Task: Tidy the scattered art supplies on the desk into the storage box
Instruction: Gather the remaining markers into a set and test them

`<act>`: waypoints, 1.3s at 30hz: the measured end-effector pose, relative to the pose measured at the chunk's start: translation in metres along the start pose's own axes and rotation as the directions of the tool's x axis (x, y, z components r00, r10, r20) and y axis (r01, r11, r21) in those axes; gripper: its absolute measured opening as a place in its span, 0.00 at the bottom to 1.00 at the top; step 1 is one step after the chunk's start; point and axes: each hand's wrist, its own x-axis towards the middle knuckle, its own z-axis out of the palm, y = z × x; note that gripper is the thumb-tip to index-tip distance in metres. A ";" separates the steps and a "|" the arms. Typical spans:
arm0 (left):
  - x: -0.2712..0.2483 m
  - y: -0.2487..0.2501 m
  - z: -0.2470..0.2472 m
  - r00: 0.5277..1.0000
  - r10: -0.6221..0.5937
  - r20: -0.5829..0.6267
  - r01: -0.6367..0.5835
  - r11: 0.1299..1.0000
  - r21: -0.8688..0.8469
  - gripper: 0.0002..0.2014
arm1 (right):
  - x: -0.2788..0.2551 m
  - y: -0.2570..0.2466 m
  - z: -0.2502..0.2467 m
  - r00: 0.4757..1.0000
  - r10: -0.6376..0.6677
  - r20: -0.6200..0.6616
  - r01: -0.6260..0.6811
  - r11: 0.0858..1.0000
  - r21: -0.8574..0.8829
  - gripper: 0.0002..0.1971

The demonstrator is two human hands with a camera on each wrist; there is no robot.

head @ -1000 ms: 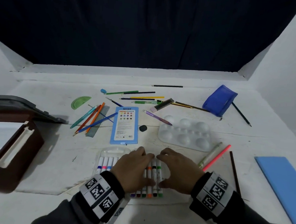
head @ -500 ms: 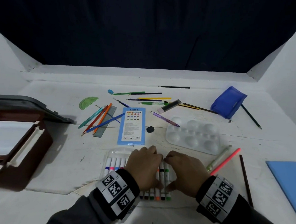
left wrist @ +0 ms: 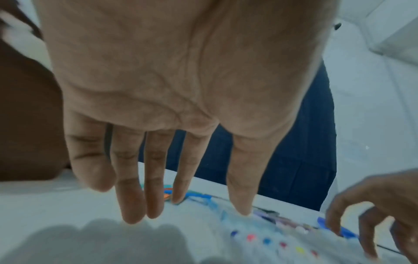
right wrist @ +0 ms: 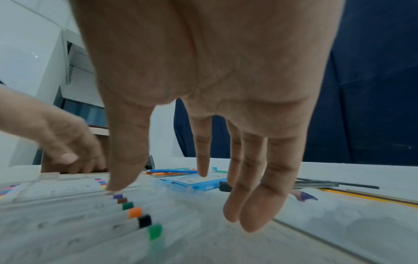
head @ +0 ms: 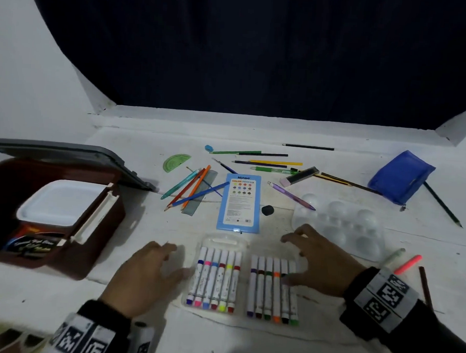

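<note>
head view: white painted worktop [head: 244, 347], scuffed, with a thin crack line running across it on the right. white walls left and right, dark navy curtain [head: 259, 56] filling the back.

storage box [head: 48, 220] sits at the left edge, dark brown, grey lid tipped open behind it. inside: a white tray, plus packaging with script lettering too blurred to read.

marker set [head: 244, 279] lies front centre in a clear plastic case, folded open flat. two rows of six white-barrelled markers, colour bands and caps. print on the barrels is too small to read.

left hand [head: 142, 279] is just left of the case, fingers straight and loosely spread, holding nothing. left wrist view confirms a flat open palm above the worktop. right hand [head: 319, 261] is at the right row, fingers spread and relaxed, nothing gripped; thumb tip appears to touch the row near the black and green markers. both wrists carry bands with black-and-white square codes.

only readable text: blue flat pack [head: 240, 203] behind the markers, "ninso" and "color pencils" over a grid of colour dots. fine print below is illegible.

scattered farther back: green protractor [head: 176, 162], loose coloured pencils on a grey ruler [head: 202, 192], black eraser [head: 267, 210], white paint palette [head: 342, 225], blue pouch [head: 400, 179]. pink and pale green pens just right of the right wrist.
</note>
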 end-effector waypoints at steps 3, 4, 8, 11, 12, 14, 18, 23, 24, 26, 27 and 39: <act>-0.023 -0.020 0.016 0.999 0.030 0.022 -0.028 0.997 -0.078 0.36 | 0.014 -0.007 -0.002 0.999 0.033 0.013 -0.032 0.997 -0.074 0.34; -0.029 -0.022 0.020 0.999 0.051 0.006 -0.050 0.993 -0.103 0.36 | 0.018 -0.009 -0.001 0.999 0.044 0.028 -0.041 0.993 -0.110 0.33; -0.038 -0.018 0.033 0.996 0.083 -0.028 -0.087 0.982 -0.167 0.27 | 0.030 -0.017 0.004 0.993 0.057 0.102 -0.036 0.980 -0.197 0.31; -0.039 -0.009 0.039 0.987 0.143 -0.068 -0.155 0.960 -0.235 0.14 | 0.034 -0.020 0.005 0.991 0.050 0.123 -0.021 0.973 -0.229 0.29; -0.038 -0.008 0.042 0.986 0.150 -0.070 -0.163 0.959 -0.233 0.14 | 0.034 -0.021 0.005 0.991 0.047 0.124 -0.018 0.974 -0.226 0.29; -0.035 -0.009 0.048 0.989 0.116 -0.087 -0.134 0.961 -0.241 0.12 | 0.036 -0.022 0.006 0.992 0.039 0.120 -0.013 0.977 -0.211 0.28; -0.028 -0.012 0.050 0.984 0.070 -0.163 -0.113 0.957 -0.268 0.07 | 0.038 -0.021 0.013 0.995 0.040 0.094 -0.025 0.988 -0.155 0.27; -0.021 -0.010 0.039 0.992 -0.014 -0.122 -0.032 0.930 -0.367 0.10 | 0.037 -0.018 0.024 0.997 0.076 0.023 -0.075 0.996 -0.045 0.26; -0.019 -0.009 0.035 0.991 -0.012 -0.130 -0.039 0.924 -0.380 0.11 | 0.037 -0.017 0.026 0.997 0.078 0.008 -0.077 0.997 -0.023 0.26; -0.016 -0.007 0.029 0.989 -0.010 -0.151 -0.053 0.911 -0.410 0.12 | 0.036 -0.016 0.031 0.998 0.062 -0.032 -0.062 0.998 0.012 0.25; -0.014 -0.007 0.025 0.988 -0.008 -0.152 -0.059 0.900 -0.432 0.11 | 0.036 -0.016 0.032 0.997 0.064 -0.051 -0.062 0.998 0.031 0.24; -0.016 0.031 -0.004 0.959 -0.006 -0.282 -0.211 0.648 -0.732 0.20 | 0.018 -0.022 0.035 0.992 0.123 -0.011 -0.110 0.923 0.370 0.24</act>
